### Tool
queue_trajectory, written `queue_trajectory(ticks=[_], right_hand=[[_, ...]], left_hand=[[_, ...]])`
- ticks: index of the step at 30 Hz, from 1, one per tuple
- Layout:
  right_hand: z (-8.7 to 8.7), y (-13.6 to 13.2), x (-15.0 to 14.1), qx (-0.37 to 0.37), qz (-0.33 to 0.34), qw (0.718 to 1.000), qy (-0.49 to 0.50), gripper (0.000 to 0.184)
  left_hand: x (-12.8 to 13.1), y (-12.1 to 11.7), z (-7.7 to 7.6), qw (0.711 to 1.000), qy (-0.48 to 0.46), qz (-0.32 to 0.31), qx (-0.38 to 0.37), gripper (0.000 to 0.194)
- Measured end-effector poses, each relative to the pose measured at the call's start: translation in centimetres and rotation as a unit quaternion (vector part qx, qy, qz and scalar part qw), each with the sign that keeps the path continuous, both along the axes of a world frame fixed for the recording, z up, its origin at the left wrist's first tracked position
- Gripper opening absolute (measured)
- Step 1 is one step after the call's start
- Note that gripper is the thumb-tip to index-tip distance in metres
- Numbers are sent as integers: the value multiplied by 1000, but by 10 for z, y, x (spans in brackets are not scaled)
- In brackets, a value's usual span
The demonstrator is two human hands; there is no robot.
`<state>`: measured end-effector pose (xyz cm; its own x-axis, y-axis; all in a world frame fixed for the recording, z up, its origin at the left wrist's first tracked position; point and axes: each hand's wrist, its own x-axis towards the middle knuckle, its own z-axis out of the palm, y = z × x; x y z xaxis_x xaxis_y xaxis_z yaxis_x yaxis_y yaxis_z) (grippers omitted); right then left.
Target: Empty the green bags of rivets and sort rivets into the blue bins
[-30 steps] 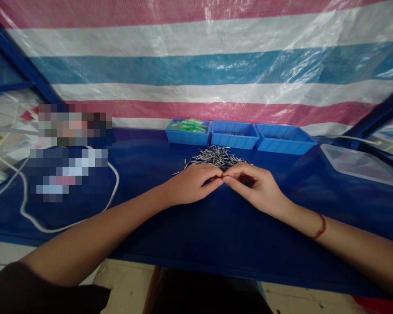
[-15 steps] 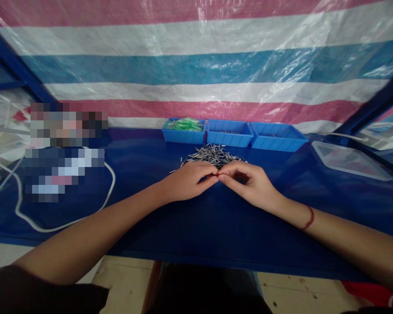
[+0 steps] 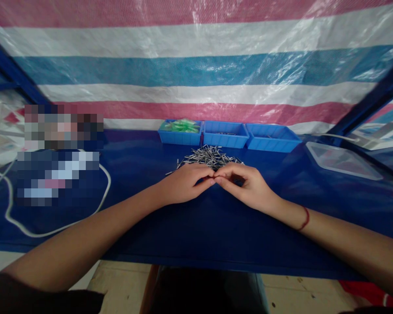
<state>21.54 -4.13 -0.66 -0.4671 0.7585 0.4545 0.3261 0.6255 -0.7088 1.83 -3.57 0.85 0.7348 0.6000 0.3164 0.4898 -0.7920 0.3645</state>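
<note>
My left hand (image 3: 186,182) and my right hand (image 3: 247,184) meet fingertip to fingertip over the near side of a pile of thin metal pins (image 3: 205,155). Each hand has thumb and forefinger pinched together. Anything between the fingertips is too small or too hidden to make out. The pins, silvery and dark, lie loose in all directions, and my fingers cover the front of the heap. Behind it stands a blue bin (image 3: 225,138) with a few similar pins inside.
A second blue bin (image 3: 180,138) at the left holds green plastic packets (image 3: 182,125); a third blue bin (image 3: 271,141) stands at the right. A translucent lid (image 3: 343,160) lies farther right. A white cable (image 3: 26,233) loops across the blue table (image 3: 196,235) beside a blurred-out patch.
The whole view has shifted slightly, so everything sits a little farther left. Both hands keep the same fingertip-to-fingertip pinch in front of the pins.
</note>
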Motion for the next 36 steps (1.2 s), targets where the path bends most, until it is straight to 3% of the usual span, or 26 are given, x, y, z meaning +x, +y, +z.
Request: queue_trajectory(ticks=[20,36], right_hand=[[3,1,-1,42,-3,999,10,11],[1,1,-2,7,-9,1000,4,12]], left_hand=[[1,-1,1,1000,23,0,-9,18],[1,-1,2,1000,27,2,-15,20]])
